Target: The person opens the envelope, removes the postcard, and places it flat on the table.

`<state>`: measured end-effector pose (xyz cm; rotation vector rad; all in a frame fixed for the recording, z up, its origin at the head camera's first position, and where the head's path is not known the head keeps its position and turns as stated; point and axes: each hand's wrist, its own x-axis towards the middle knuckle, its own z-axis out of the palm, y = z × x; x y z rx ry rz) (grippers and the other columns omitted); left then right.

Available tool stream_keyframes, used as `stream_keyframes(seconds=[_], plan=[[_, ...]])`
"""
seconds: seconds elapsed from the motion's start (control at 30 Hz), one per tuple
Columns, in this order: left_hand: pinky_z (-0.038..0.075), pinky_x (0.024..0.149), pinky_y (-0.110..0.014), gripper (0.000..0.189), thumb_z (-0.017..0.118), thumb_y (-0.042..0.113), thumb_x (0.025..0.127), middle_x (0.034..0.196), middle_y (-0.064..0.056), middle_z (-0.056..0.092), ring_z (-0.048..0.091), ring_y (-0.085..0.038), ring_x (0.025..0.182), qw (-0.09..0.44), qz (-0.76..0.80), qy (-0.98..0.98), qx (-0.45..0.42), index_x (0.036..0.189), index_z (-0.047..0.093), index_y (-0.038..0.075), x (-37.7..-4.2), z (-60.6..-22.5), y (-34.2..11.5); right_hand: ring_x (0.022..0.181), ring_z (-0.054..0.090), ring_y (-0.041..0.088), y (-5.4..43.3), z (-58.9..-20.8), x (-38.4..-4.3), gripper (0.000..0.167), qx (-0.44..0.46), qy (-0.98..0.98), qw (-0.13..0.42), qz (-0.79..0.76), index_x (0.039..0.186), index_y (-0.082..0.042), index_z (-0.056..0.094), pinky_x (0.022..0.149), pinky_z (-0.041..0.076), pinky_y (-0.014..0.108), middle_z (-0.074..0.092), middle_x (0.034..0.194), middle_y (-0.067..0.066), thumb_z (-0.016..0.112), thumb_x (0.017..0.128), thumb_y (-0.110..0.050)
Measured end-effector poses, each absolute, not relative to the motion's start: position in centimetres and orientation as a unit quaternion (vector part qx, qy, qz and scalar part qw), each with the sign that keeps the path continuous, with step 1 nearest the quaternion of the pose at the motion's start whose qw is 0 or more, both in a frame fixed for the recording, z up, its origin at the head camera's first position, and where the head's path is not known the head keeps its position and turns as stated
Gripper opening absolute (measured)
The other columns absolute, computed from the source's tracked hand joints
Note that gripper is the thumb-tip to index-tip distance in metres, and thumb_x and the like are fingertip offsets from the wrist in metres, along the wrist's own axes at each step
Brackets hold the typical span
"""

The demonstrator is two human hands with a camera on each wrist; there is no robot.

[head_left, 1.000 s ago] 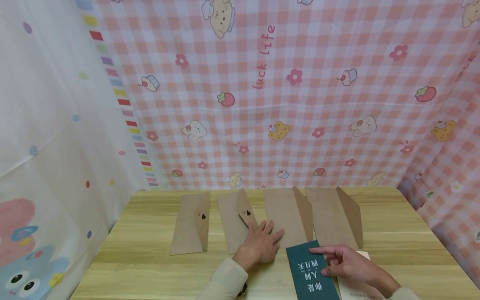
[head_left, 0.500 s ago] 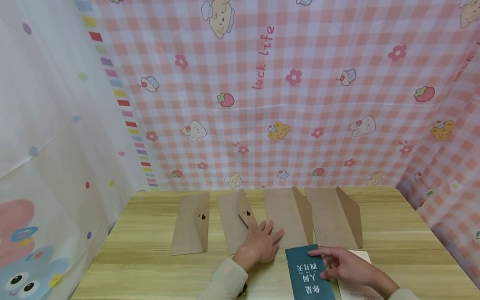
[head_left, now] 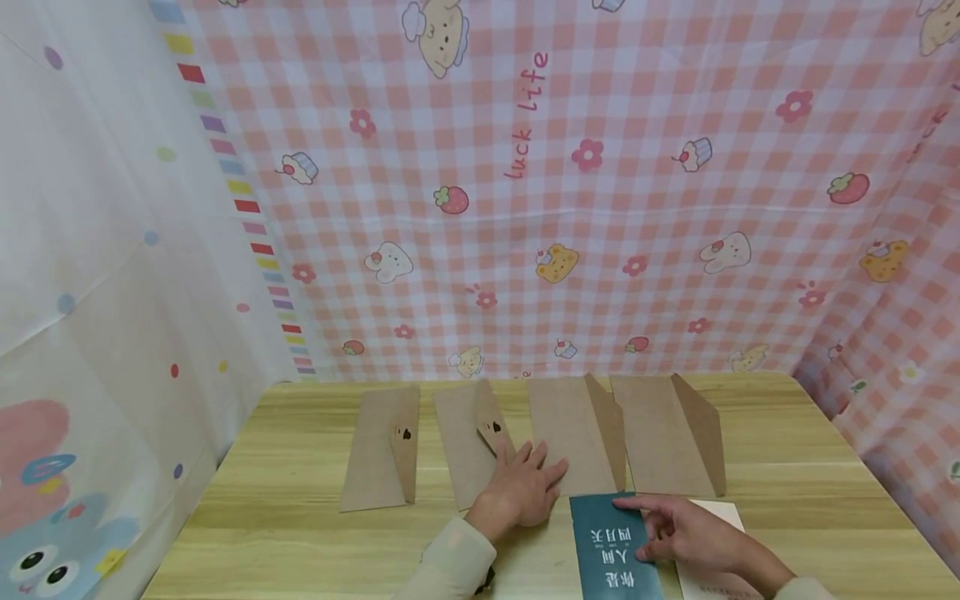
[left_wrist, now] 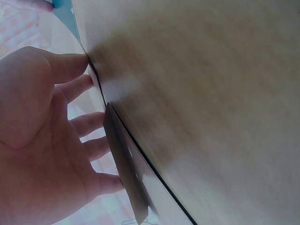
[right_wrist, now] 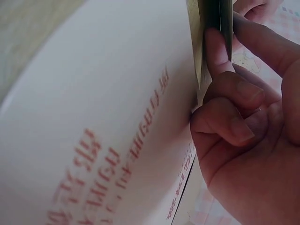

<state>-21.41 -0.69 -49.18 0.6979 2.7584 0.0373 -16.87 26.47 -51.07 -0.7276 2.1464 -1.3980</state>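
Teal card (head_left: 606, 546) sits toward the near edge of the desk (head_left: 817, 500), right hand (head_left: 688, 533) pinching its right side, left hand (head_left: 521, 492) spread over two middle envelopes (head_left: 566, 437); pushing forward too low could snag one.

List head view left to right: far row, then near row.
Far: far-left envelope → second envelope → third envelope → far-right envelope.
Near: left hand → teal card → right hand.
Cream card left out of the order; the right hand overlaps it.
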Motion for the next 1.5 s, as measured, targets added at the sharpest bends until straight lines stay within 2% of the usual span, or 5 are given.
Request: stream_keyframes(seconds=[0.6, 1.5], plan=[[0.018, 0.118, -0.059, 0.049, 0.044, 0.041, 0.104, 0.163, 0.001, 0.028, 0.025, -0.023, 0.150, 0.137, 0.014, 0.960, 0.243, 0.152, 0.037, 0.040, -21.38, -49.37, -0.74, 0.061, 0.046, -0.003, 26.16, -50.89, -16.98, 0.067, -0.285, 0.802, 0.220, -0.476, 0.142, 0.008, 0.047, 0.058, 0.041, 0.018, 0.050, 0.070, -0.012, 0.076, 0.087, -0.018], [0.017, 0.118, -0.060, 0.049, 0.043, 0.042, 0.104, 0.163, 0.000, 0.027, 0.025, -0.023, 0.150, 0.146, 0.015, 0.959, 0.244, 0.153, 0.036, 0.040, -21.39, -49.24, -0.76, 0.060, 0.048, -0.001, 25.88, -50.74, -16.96, 0.065, -0.258, 0.808, 0.240, -0.473, 0.143, 0.005, 0.047, 0.056, 0.039, 0.017, 0.052, 0.070, -0.008, 0.075, 0.087, -0.015]])
